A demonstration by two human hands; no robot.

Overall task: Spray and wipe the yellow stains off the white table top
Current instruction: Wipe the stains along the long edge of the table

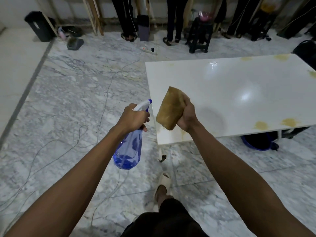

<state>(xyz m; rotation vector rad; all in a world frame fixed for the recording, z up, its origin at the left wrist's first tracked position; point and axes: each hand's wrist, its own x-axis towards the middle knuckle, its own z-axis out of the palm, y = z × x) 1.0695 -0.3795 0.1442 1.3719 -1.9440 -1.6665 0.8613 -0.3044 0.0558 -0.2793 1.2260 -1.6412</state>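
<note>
Approaching, not yet spraying: left hand [132, 117] grips blue spray bottle [128, 147] at frame centre, right hand [187, 118] clutches stained cloth [170, 110]. Yellow stains [260, 125] dot white table top [230, 93], right. Next: aim nozzle at nearest stain.

One white table [239, 93], bearing at least six yellow stains [260, 125]. One blue spray bottle [130, 147]; one brown cloth [171, 111]; two hands, left hand [132, 118] and right hand [187, 117]. One black bin [38, 25], one black stool [199, 34], one blue basin [259, 142] under the table.
</note>
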